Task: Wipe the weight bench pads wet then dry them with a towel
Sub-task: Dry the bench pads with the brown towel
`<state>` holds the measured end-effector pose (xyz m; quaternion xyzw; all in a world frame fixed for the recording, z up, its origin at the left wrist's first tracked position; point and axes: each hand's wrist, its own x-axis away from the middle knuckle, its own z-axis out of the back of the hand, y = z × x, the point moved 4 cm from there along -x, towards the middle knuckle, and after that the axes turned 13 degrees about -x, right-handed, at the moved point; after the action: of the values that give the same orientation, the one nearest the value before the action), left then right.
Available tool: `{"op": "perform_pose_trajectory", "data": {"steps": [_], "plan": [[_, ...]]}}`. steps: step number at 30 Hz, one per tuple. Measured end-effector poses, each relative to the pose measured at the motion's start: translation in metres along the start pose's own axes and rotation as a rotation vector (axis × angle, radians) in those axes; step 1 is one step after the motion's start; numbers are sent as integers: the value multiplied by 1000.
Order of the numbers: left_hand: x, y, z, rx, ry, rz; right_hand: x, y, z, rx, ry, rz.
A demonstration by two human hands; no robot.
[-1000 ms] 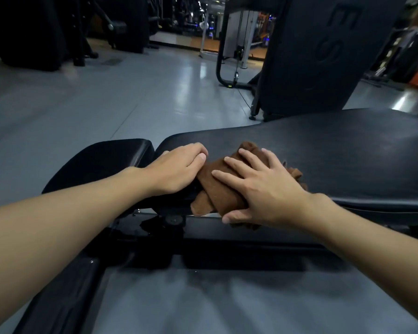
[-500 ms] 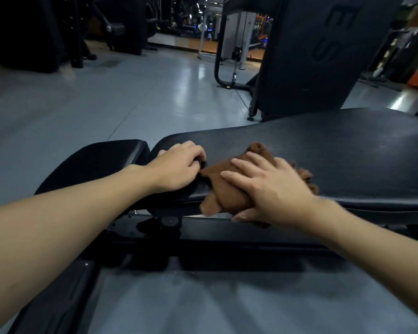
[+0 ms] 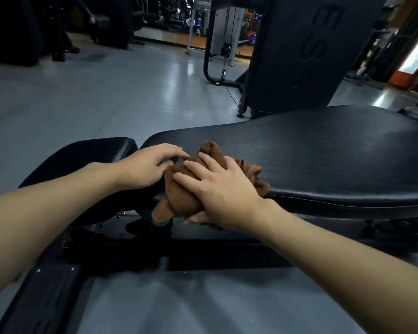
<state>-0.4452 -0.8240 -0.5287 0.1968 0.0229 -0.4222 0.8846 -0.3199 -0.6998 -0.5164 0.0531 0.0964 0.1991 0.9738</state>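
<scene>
On the left end of the long pad point(image 3: 323, 145): your brown towel point(image 3: 179, 191) lies bunched, and one corner of it hangs down over the front edge of the pad.
Right grip point(image 3: 223, 189): it lies palm down on top of the towel. The fingers are spread and almost straight, so you press the cloth against the pad. Your thumb is at the lower edge of the towel; how far it goes round the cloth I cannot tell.
Left grip point(image 3: 143, 169): it rests on the same end of the long pad, just beside the towel. The fingers are loosely bent, the tips are on the pad, and it has hold of nothing. Whether the tips touch the towel I cannot tell.
Seat pad point(image 3: 87, 153): black, left of the long pad, with a narrow gap between the two.
Bench frame point(image 3: 203, 255): black, below both pads, on the grey floor point(image 3: 82, 97).
Behind the bench: a tall dark machine panel point(image 3: 299, 56) stands upright.
</scene>
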Motion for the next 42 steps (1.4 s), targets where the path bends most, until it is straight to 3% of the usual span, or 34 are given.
{"op": "perform_pose_trajectory", "data": {"steps": [5, 9, 12, 19, 22, 28, 37, 42], "plan": [[-7, 20, 0, -51, -50, 30, 45, 54, 16, 72, -47, -64], [-12, 43, -5, -70, -125, 50, 113, 106, 39, 134, -46, -223], [-12, 54, -6, -98, -136, 31, 126, 106, 43, 169, -10, -321], [-18, 61, -7, -67, -158, 27, 76, 74, 27, 166, 1, -213], [-23, 72, -6, -41, -142, 36, 97, 85, 30, 148, 4, -171], [-35, 136, -25, -134, -177, -128, 179, 132, 58, 205, 8, -273], [-43, 135, -19, -74, -96, -107, 123, 96, 40, 183, 31, -212], [-46, 167, -28, -90, -125, -201, 175, 135, 56, 180, 44, -176]]}}
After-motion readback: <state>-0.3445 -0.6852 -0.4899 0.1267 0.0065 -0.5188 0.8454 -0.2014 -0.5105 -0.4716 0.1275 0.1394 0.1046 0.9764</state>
